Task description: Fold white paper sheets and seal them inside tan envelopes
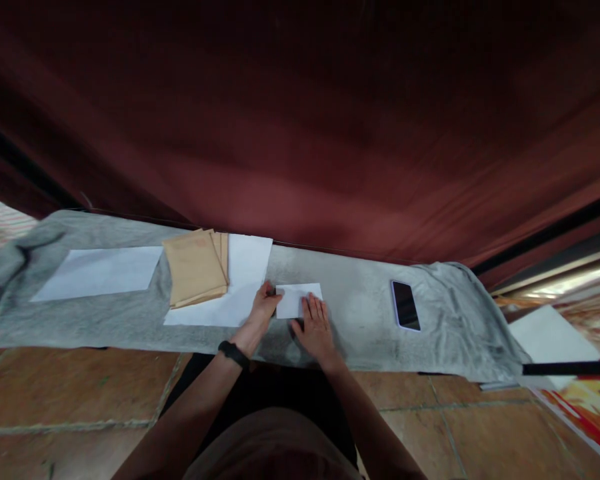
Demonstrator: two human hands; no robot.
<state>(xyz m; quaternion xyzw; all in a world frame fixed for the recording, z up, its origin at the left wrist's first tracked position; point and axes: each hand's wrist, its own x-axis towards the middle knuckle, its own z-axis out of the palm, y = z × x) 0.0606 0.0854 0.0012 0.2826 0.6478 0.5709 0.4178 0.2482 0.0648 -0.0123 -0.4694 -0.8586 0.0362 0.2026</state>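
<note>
A small folded white paper lies on a grey cloth spread over a low surface. My left hand holds the paper's left edge, fingers curled onto it. My right hand lies flat on the paper's right half with its fingers stretched out. A black band is on my left wrist.
Left of the hands lie a stack of brown envelopes on a white sheet, and another white sheet further left. A phone lies face up to the right. A dark red curtain hangs behind. Tiled floor lies below.
</note>
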